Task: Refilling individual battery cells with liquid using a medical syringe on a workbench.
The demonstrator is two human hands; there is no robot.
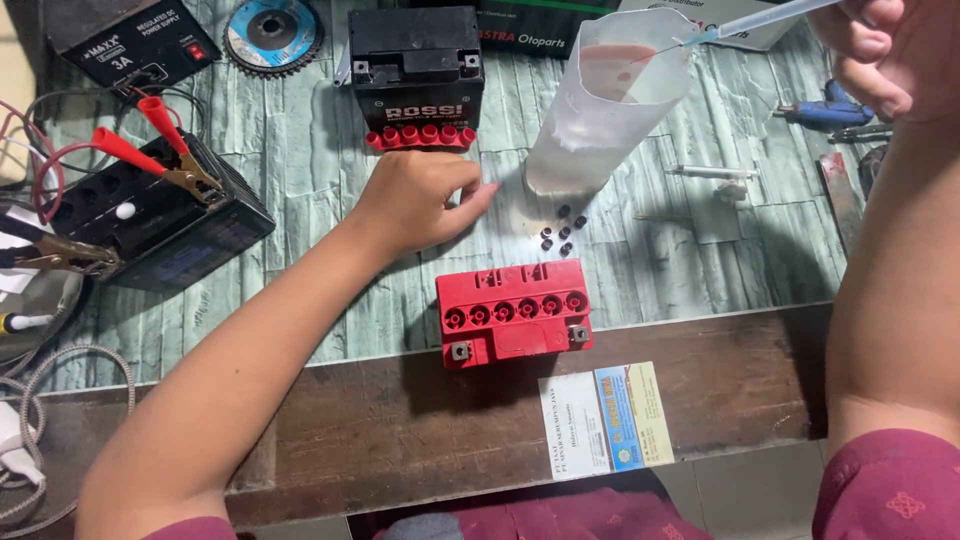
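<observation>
Two hands, right hand fingers clamped on syringe over liquid-filled jug, left hand fingers curled.

The bench has a pale, stone-patterned top and a bare brown wooden front edge. A red battery sits near that edge, with small black caps scattered just behind it. Further back stands a translucent plastic jug holding a little pinkish liquid, beside a black battery with a red strip of plugs. At the left lies another black battery with clamps on it, near a black power supply and a round grinding disc. A printed card lies on the wooden edge.
</observation>
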